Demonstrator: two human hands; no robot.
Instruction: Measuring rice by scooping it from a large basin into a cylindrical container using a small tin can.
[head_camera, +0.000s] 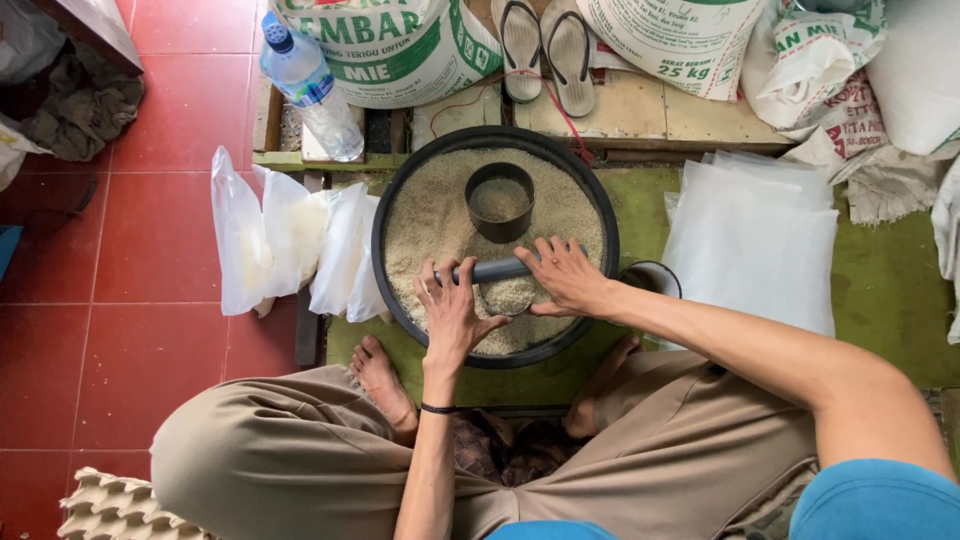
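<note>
A wide black basin (385, 220) full of pale rice sits on the floor in front of my crossed legs. A dark cup (499, 202) stands in the rice, filled. Nearer me a second cup (508, 297) is heaped with rice. My left hand (452, 312) and my right hand (566, 277) both grip a short grey pipe (497, 269) laid across that heaped cup.
Several filled clear plastic bags (290, 240) lie left of the basin. A stack of empty plastic bags (755, 240) lies on the right. A water bottle (310, 85), large printed sacks (385, 45) and a pair of sandals (545, 45) are behind. An egg tray (110, 510) is at lower left.
</note>
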